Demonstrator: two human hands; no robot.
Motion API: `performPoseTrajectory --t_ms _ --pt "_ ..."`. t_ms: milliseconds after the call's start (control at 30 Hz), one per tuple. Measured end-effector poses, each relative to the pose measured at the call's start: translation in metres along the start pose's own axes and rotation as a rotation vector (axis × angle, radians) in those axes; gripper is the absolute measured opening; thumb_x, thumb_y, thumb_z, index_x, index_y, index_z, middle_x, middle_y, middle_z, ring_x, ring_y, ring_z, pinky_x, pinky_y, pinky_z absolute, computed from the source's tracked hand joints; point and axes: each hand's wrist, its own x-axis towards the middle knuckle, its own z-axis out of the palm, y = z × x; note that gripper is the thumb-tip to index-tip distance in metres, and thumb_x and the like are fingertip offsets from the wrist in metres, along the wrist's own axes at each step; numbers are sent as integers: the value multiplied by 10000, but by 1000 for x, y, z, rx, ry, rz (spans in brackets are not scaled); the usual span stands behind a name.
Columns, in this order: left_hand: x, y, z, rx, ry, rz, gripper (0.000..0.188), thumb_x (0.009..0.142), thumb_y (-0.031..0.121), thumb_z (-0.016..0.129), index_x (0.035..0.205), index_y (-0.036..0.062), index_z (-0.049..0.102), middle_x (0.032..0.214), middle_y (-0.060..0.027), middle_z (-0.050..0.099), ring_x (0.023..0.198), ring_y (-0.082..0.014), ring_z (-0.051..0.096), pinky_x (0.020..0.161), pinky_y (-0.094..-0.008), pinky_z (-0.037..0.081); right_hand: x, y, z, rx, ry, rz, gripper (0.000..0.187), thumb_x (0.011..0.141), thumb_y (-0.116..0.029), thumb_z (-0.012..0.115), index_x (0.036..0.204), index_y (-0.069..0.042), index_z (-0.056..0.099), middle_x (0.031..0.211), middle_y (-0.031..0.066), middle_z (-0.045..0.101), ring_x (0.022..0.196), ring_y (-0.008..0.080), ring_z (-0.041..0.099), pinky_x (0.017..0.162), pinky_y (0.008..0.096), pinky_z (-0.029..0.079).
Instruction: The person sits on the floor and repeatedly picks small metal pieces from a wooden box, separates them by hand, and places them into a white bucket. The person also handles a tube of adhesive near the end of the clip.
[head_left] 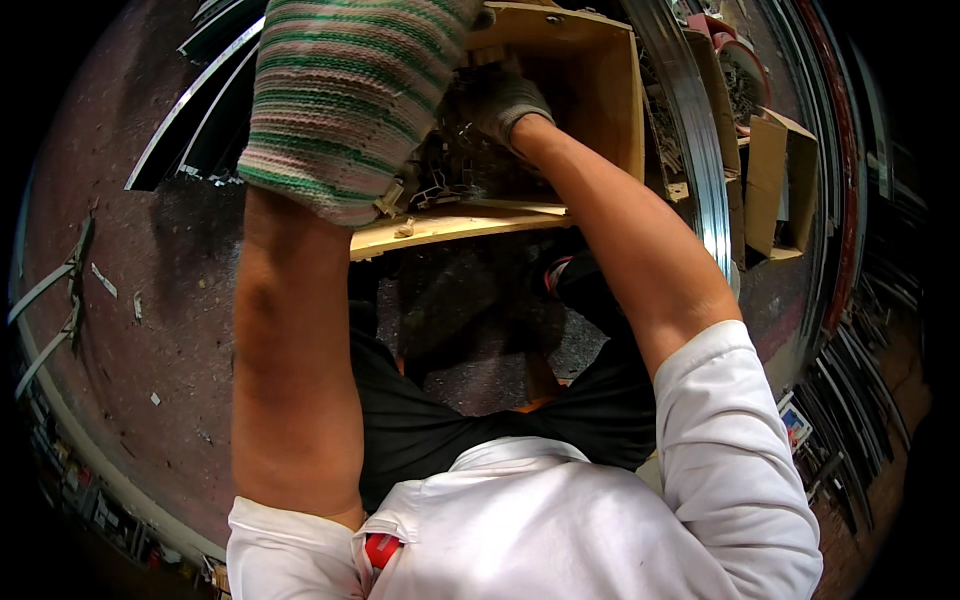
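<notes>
My left hand (350,105), in a knit glove striped green, pink and white, is raised close to the camera over the left side of a wooden box (612,100). Its fingers run out at the top edge, so what they do is hidden. Inside the box is my right hand (512,104), also gloved, reaching in among small dark metal pieces (445,180). Shade and the clutter hide its fingertips. A small light-coloured chip (404,229) lies on the box's near rim, by the left glove's cuff.
Long shiny metal channels (705,150) run along the box's right side. Beyond them are an open cardboard box (785,185) and a reddish tub (743,80) of small parts. Curved-looking metal profiles (195,110) lie on the floor at far left; scraps (138,307) are scattered nearby.
</notes>
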Motion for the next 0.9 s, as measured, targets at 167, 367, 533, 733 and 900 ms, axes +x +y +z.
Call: performPoseTrajectory --t_ms 167,367,533,733,900 --pt "-2 -8 3 7 1 66 207 996 205 705 1046 7 739 878 -25 725 783 -85 652 741 -227 541 10 -6 12 89 -25 11 589 890 -533 599 1289 -112 704 1307 218 668 1184 381 655 996 456 520" --pt "1 -6 7 44 1 16 205 993 206 711 1049 11 740 871 -22 726 769 -81 644 720 -224 526 32 11 48 14 58 -126 410 860 -371 660 1112 -68 774 1136 250 718 1042 397 710 867 466 561" --pt "0 -13 8 15 -31 68 208 991 205 714 1062 11 737 872 -24 727 763 -85 644 715 -225 525 16 13 28 1 -6 -127 432 849 -363 684 1143 -56 764 1195 249 704 1093 404 691 914 466 553" --pt "2 -16 1 21 -18 56 220 994 205 710 1075 1 727 878 -31 726 763 -86 648 718 -225 532 -7 -2 -6 27 -86 -4 559 869 -392 674 1329 -73 666 1309 244 664 1204 406 645 993 474 528" --pt "5 -11 5 8 -34 -23 228 1002 190 697 1110 -10 712 904 -35 726 785 -91 657 728 -218 538 -19 24 -26 -41 14 1 681 852 -458 701 1414 -90 586 1286 235 675 1168 409 660 972 470 543"
